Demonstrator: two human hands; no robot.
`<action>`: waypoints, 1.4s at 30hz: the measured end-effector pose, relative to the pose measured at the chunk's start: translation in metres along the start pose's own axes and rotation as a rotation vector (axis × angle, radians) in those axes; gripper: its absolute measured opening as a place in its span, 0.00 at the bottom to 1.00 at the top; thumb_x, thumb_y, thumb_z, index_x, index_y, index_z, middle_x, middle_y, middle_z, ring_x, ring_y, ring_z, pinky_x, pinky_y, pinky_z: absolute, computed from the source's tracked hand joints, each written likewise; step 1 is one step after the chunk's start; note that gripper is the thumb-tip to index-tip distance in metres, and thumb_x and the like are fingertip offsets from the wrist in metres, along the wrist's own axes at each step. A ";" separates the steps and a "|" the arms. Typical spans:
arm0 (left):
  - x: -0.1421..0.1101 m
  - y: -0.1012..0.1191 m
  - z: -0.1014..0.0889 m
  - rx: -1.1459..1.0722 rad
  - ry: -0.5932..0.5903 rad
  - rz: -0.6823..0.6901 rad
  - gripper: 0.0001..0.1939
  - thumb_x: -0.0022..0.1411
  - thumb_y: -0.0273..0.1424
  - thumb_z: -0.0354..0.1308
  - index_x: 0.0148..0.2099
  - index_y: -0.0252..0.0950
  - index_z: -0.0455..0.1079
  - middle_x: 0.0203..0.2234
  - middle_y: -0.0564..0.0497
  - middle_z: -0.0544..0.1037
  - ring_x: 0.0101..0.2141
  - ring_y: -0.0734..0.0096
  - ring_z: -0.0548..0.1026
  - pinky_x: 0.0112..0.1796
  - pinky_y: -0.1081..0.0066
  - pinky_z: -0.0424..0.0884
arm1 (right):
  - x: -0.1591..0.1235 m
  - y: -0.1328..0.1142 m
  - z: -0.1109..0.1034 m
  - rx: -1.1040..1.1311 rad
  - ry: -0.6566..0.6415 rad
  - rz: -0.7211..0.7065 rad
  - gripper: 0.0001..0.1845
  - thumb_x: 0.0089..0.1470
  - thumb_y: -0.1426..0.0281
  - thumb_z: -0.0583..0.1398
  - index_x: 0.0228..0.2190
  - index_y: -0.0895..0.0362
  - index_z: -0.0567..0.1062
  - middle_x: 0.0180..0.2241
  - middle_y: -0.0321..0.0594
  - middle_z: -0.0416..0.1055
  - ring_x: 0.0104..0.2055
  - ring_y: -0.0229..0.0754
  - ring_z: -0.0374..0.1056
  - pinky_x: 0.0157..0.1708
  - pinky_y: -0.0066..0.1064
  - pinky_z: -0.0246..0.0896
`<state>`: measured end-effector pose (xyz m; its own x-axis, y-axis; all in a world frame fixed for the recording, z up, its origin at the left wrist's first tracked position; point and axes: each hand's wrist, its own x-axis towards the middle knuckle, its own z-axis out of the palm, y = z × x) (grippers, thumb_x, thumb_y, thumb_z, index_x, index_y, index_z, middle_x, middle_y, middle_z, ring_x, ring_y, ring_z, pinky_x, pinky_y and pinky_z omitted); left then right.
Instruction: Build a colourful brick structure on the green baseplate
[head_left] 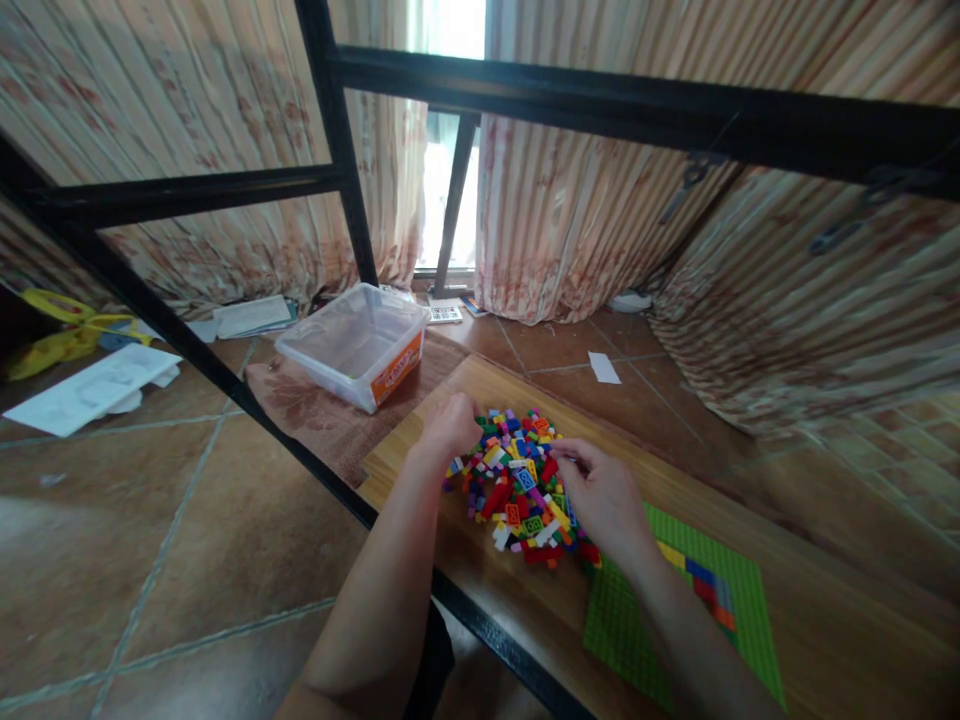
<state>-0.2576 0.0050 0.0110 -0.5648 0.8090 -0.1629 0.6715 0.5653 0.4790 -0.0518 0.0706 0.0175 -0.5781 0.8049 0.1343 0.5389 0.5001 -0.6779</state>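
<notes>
A heap of small toy building bricks [517, 480] in many colours lies on the wooden tabletop [465, 545]. At the heap's far left edge is my left hand [452, 425], its fingers curled down and mostly hidden from view. My right hand [598, 492] is over the right side of the heap, thumb and fingers pinched together; whatever is between them is too small to name. Under my right forearm lies a green studded baseplate [742, 580], with yellow, blue, red and orange bricks [701, 582] set on it.
A clear plastic bin [352, 350] with an orange label stands beyond the table on a brown mat [322, 430]. Black metal bars [517, 640] cross in front of and above the table. Papers [251, 316] and a yellow bag [56, 330] lie on the tiled floor; striped curtains [570, 200] hang behind.
</notes>
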 end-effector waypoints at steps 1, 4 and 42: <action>0.000 -0.001 -0.001 0.000 0.008 -0.004 0.10 0.51 0.26 0.60 0.37 0.36 0.79 0.36 0.43 0.81 0.40 0.59 0.77 0.37 0.70 0.69 | 0.002 -0.004 0.002 0.017 0.006 -0.008 0.17 0.55 0.66 0.53 0.38 0.55 0.80 0.39 0.43 0.81 0.41 0.46 0.75 0.44 0.38 0.66; -0.002 -0.004 -0.009 -0.060 0.021 0.052 0.08 0.55 0.29 0.58 0.36 0.35 0.78 0.32 0.47 0.80 0.34 0.65 0.75 0.33 0.72 0.67 | 0.000 -0.011 0.001 0.072 0.038 -0.007 0.16 0.56 0.65 0.55 0.37 0.56 0.80 0.37 0.43 0.81 0.39 0.46 0.75 0.44 0.38 0.67; -0.093 0.144 0.127 -0.451 -0.182 0.673 0.09 0.65 0.30 0.52 0.38 0.34 0.74 0.30 0.51 0.80 0.30 0.70 0.76 0.33 0.72 0.69 | -0.142 0.142 -0.095 0.228 0.267 0.241 0.10 0.52 0.64 0.64 0.37 0.49 0.82 0.40 0.39 0.71 0.41 0.42 0.69 0.41 0.36 0.65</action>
<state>-0.0471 0.0314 -0.0143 0.0018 0.9865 0.1638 0.5596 -0.1368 0.8174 0.1654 0.0575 -0.0293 -0.2569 0.9597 0.1141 0.4728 0.2278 -0.8512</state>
